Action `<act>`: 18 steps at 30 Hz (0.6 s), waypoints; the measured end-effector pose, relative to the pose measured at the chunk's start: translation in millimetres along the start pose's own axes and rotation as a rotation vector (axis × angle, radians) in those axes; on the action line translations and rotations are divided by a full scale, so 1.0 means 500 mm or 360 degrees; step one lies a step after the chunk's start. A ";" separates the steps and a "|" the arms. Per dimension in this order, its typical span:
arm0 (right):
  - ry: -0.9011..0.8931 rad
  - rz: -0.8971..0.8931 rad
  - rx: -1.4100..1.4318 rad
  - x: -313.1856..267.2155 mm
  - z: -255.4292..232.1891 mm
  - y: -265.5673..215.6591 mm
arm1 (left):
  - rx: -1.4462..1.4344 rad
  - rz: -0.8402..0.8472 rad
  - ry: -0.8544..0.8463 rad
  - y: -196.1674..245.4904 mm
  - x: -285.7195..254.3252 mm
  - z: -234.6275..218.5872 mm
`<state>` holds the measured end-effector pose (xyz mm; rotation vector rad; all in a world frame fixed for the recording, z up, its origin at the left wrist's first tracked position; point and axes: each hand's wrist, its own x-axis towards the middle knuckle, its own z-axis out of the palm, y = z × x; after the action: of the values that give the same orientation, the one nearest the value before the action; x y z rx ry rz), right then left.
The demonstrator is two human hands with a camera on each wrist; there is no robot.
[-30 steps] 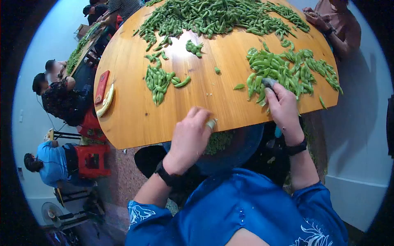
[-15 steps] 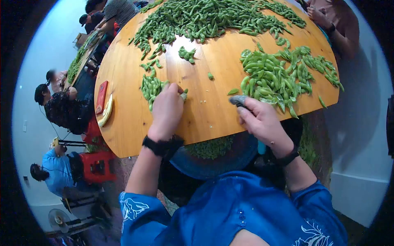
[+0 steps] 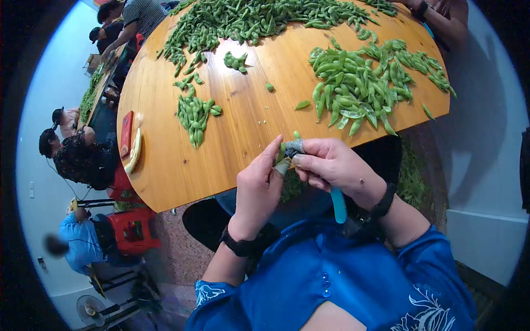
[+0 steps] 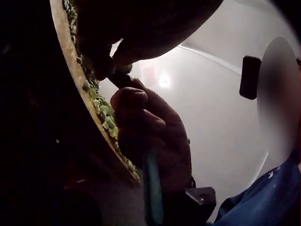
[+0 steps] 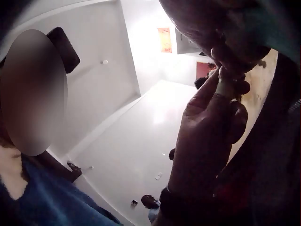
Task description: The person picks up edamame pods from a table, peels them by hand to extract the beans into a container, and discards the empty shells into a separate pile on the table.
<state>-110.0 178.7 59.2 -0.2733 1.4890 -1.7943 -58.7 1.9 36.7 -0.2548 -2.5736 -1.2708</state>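
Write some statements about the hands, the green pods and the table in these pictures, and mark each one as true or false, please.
1. Both hands meet at the near edge of the table. True.
2. The left hand and the right hand pinch one green pod between them. True.
3. The right hand is empty apart from the pod. False: it also holds a tool with a blue handle, which points down from the palm.
4. The largest pod heap lies at the near edge. False: it lies at the far side of the table.
5. A red flat object lies near the left edge of the table. True.
6. The table is made of glass. False: it is of brown wood.
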 end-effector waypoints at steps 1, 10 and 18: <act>-0.0001 0.0016 0.0028 0.000 0.000 0.006 | -0.0001 0.0000 0.0000 0.000 -0.004 0.001; 0.0050 0.0011 0.0203 -0.015 0.022 0.033 | -0.0488 -0.0417 -0.0047 0.020 -0.038 0.012; 0.0006 0.0072 0.0269 -0.015 0.010 0.047 | -0.1047 -0.0508 0.0097 0.015 -0.055 0.039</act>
<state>-91.9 179.7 41.4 -0.1506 1.3257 -1.8718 -33.2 20.7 22.5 0.0845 -2.1180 -2.1786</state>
